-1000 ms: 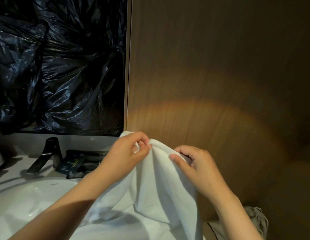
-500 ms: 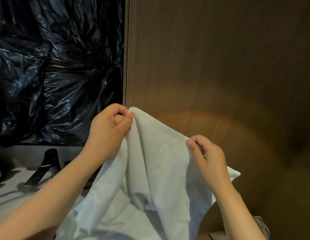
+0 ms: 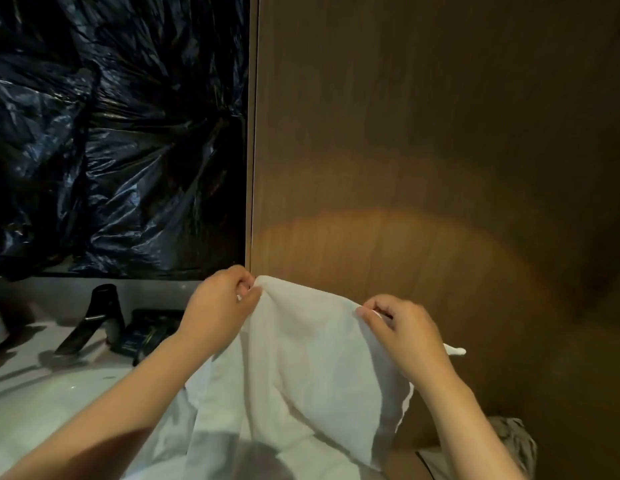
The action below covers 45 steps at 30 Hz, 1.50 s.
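Left hand (image 3: 220, 299) and right hand (image 3: 402, 327) each pinched top edge of white towel (image 3: 312, 355). Best to pull edge taut, level corners before folding.

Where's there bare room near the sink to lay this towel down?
The white sink is bare between the black faucet and the towel. The back edge is crowded: faucet and dark packets sit close together. The towel, pinched by the left hand and right hand, covers the near side by the wooden wall.
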Motion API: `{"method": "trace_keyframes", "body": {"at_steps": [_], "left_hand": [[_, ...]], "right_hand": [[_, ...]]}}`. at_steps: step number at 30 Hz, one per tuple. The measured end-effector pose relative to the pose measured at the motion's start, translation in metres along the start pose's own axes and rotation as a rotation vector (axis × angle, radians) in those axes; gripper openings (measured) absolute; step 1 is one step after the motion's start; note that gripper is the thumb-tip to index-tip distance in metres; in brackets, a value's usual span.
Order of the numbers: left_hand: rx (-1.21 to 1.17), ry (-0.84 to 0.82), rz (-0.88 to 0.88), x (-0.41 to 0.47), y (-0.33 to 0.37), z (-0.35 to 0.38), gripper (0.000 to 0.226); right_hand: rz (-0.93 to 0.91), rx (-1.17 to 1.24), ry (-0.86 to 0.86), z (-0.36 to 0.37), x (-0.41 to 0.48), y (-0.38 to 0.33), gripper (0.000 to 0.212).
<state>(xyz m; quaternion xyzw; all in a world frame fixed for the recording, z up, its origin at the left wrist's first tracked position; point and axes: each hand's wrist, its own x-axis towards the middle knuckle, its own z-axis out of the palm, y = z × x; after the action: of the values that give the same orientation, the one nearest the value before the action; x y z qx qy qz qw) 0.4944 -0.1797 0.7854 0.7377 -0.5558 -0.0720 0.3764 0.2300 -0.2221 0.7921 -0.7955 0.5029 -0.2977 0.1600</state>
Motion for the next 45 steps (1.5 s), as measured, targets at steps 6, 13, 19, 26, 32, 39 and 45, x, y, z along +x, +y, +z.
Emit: {"method": "trace_keyframes", "body": {"at_steps": [6, 13, 19, 26, 32, 39, 45], "left_hand": [[-0.006, -0.076, 0.369, -0.017, 0.021, 0.006, 0.049], [-0.108, -0.280, 0.440, -0.019, 0.031, 0.011, 0.013], [-0.179, -0.184, 0.372, -0.019, 0.026, 0.006, 0.015], [-0.253, -0.059, 0.314, -0.012, 0.033, -0.003, 0.014], [-0.320, 0.071, 0.361, 0.006, 0.071, -0.025, 0.015], [-0.336, 0.079, 0.456, 0.025, 0.106, -0.020, 0.014], [-0.236, -0.133, 0.259, -0.018, 0.045, 0.041, 0.030]], "right_hand": [[-0.228, -0.010, -0.008, 0.003, -0.006, -0.017, 0.012], [-0.327, -0.027, 0.068, -0.003, -0.007, -0.031, 0.009], [-0.188, -0.123, 0.012, -0.009, -0.011, -0.003, 0.024], [-0.038, 0.043, 0.139, -0.016, -0.023, 0.024, 0.030], [-0.076, 0.400, 0.246, -0.056, -0.014, -0.020, 0.028], [-0.038, 0.385, 0.265, -0.062, -0.008, -0.044, 0.025], [0.178, 0.234, 0.108, 0.001, -0.029, -0.006, 0.004]]}}
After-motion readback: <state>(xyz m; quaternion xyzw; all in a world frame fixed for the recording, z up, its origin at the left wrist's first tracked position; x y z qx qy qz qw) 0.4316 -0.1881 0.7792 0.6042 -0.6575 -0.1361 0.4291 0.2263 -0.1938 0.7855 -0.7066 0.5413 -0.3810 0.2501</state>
